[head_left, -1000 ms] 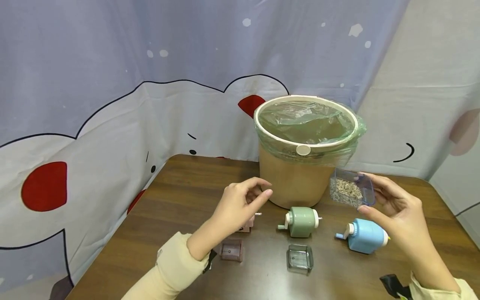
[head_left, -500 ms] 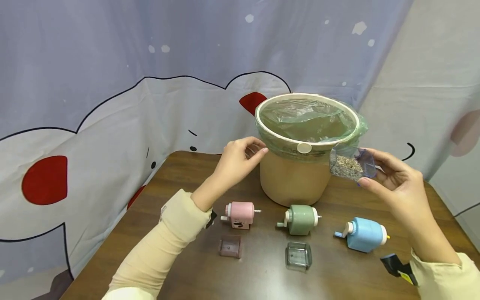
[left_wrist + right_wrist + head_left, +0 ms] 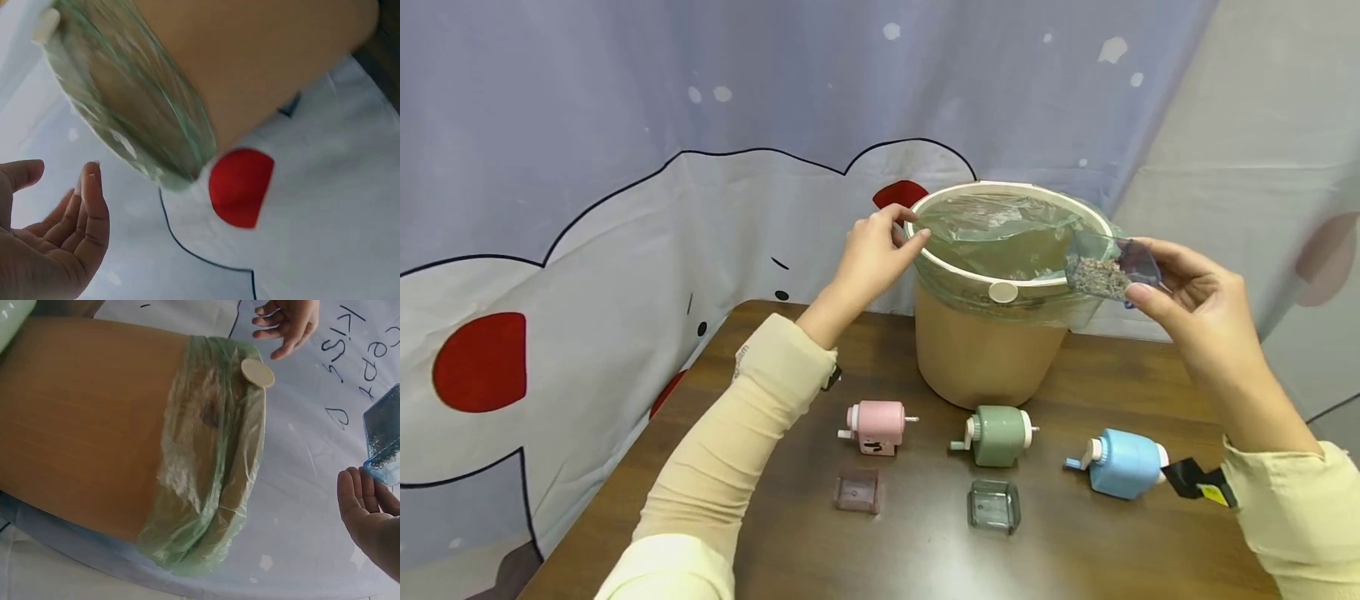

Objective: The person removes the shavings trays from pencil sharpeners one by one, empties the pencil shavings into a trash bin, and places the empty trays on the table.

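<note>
My right hand [image 3: 1206, 312] pinches a clear bluish sharpener drawer [image 3: 1086, 257] between thumb and fingers, near the right rim of the bin. Grey-brown pencil shavings [image 3: 1099, 278] lie inside the drawer. The tan bin [image 3: 985, 358] has a pale rim and a thin green liner [image 3: 187, 481] folded over it. Close to the bin's left rim is my left hand [image 3: 874, 254], with loosely bent fingers around nothing. In the left wrist view that hand [image 3: 59, 240] appears apart from the bin.
On the brown table [image 3: 917, 554] stand a pink crank sharpener [image 3: 882, 423], a green one [image 3: 1002, 436] and a blue one [image 3: 1123, 464]. A pinkish drawer [image 3: 857, 490] and a dark greenish drawer [image 3: 994, 506] lie before the first two. A printed cloth [image 3: 610, 217] hangs behind.
Both hands have risen, from beside the bin's body to about the height of its rim. The drawer has gone up with my right hand, and the shavings are still inside.
</note>
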A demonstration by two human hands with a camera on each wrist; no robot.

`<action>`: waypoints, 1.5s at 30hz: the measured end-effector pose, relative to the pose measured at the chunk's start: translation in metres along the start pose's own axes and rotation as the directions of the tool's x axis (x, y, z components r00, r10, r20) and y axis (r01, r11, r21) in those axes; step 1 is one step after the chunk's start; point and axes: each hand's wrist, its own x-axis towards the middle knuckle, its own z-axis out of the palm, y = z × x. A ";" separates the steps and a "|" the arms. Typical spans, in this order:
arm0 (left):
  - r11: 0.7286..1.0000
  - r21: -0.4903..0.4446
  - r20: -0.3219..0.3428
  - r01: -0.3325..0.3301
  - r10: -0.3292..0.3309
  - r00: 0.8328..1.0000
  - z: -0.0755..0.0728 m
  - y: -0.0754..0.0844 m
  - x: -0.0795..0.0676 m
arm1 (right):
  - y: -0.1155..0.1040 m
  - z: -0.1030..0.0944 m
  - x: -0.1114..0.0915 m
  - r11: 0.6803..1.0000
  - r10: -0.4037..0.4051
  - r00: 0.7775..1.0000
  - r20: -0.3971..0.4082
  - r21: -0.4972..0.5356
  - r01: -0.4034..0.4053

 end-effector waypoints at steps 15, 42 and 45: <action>0.930 0.337 0.082 0.145 -0.183 0.980 0.021 -0.015 0.049 | -0.016 0.011 0.057 0.999 0.018 0.998 0.052 -0.030 -0.017; 0.901 0.185 -0.149 0.392 -0.369 0.918 0.062 -0.021 0.066 | -0.020 -0.002 0.187 0.999 0.034 0.987 0.155 -0.004 -0.034; 0.902 0.175 -0.152 0.395 -0.371 0.916 0.061 -0.021 0.066 | -0.012 0.001 0.196 0.998 0.054 0.984 0.167 -0.020 -0.051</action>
